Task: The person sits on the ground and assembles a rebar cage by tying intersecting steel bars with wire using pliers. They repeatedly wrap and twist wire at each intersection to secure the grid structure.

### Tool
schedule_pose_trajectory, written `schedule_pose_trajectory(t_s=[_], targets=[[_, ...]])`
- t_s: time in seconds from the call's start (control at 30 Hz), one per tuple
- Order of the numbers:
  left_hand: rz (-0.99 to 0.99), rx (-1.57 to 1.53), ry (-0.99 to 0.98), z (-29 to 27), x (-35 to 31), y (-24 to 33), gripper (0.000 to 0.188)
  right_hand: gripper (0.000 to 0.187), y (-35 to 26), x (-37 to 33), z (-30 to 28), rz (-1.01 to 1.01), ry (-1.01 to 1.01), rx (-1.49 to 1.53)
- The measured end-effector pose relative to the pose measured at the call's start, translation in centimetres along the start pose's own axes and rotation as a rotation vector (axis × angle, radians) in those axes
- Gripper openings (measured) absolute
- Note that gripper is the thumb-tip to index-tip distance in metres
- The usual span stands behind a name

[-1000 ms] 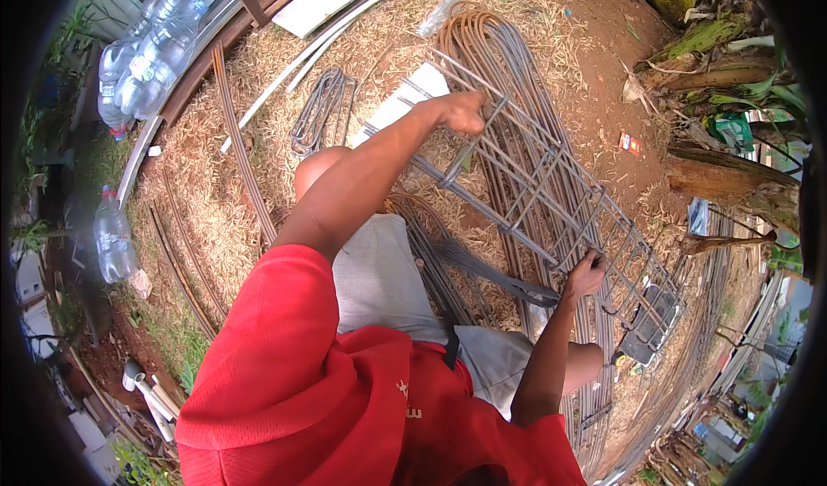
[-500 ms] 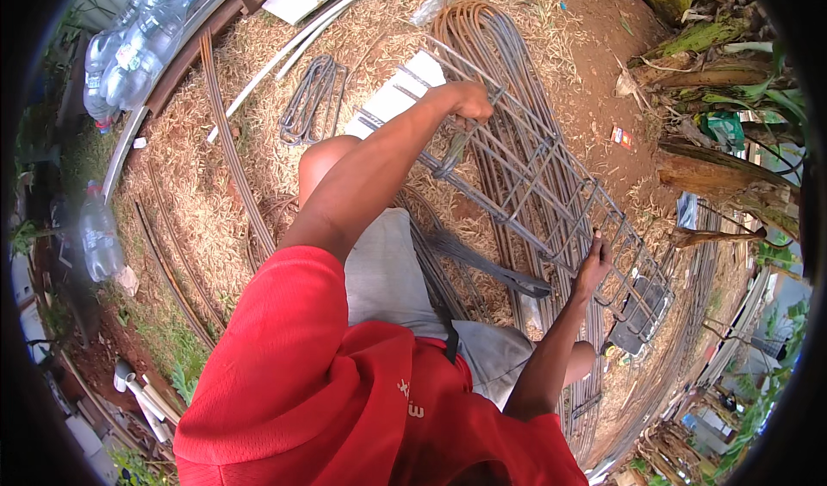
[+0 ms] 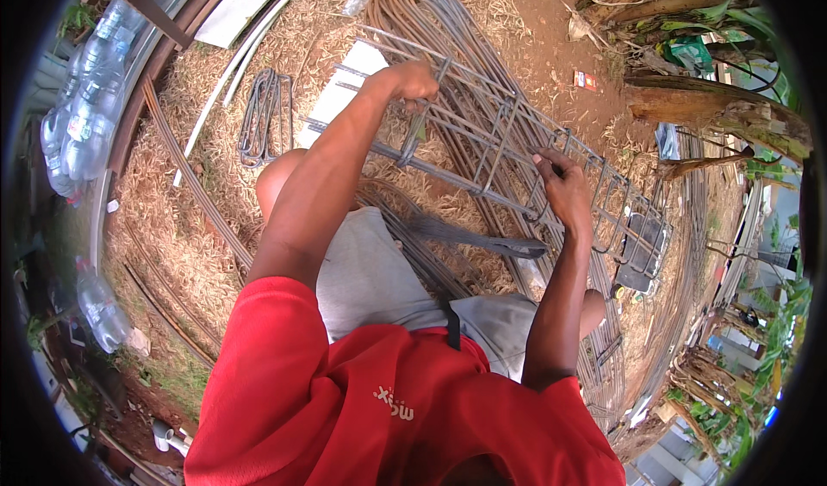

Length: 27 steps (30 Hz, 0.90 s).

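Steel cage [image 3: 466, 185], one: left hand [image 3: 410, 85] clamped on it; right hand [image 3: 563, 190], grip unclear.

Grey rebar cage [image 3: 508, 104], red shirt [image 3: 345, 434] (white-lettered), grey shorts [image 3: 370, 262]

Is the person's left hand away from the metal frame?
No, the left hand is closed on the metal frame, near its upper-left end in the picture.

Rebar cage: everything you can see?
The rebar cage looks like grey steel: long bars joined by bent crosspieces, open between, bar ends jutting out at upper left. It slants toward lower right over long rods; whether it touches them is unclear. The left hand is closed on it near its upper end; the right hand is midway along, contact unclear.
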<state>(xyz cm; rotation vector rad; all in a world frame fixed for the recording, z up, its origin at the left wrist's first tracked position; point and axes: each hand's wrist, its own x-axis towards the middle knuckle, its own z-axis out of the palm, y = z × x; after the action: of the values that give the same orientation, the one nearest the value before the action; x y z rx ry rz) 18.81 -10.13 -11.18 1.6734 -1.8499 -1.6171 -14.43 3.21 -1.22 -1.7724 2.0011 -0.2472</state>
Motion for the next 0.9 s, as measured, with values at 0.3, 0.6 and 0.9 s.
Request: schedule_pose_trajectory(t_s=[0.3,0.6,0.9], targets=[[0.019,0.058,-0.019,-0.5,-0.6,0.5,0.039,0.033,-2.3,2.4,0.8,-0.069,-0.052,-0.093],[0.055,0.056,-0.006,-0.1,0.7,-0.9,0.043,0.027,-3.1,6.2,-1.1,-0.186,-0.201,-0.067],[0.078,0.12,0.008,-0.3,0.3,-0.8,0.035,0.034,-5.2,8.6,1.7,-0.177,-0.367,0.012]])
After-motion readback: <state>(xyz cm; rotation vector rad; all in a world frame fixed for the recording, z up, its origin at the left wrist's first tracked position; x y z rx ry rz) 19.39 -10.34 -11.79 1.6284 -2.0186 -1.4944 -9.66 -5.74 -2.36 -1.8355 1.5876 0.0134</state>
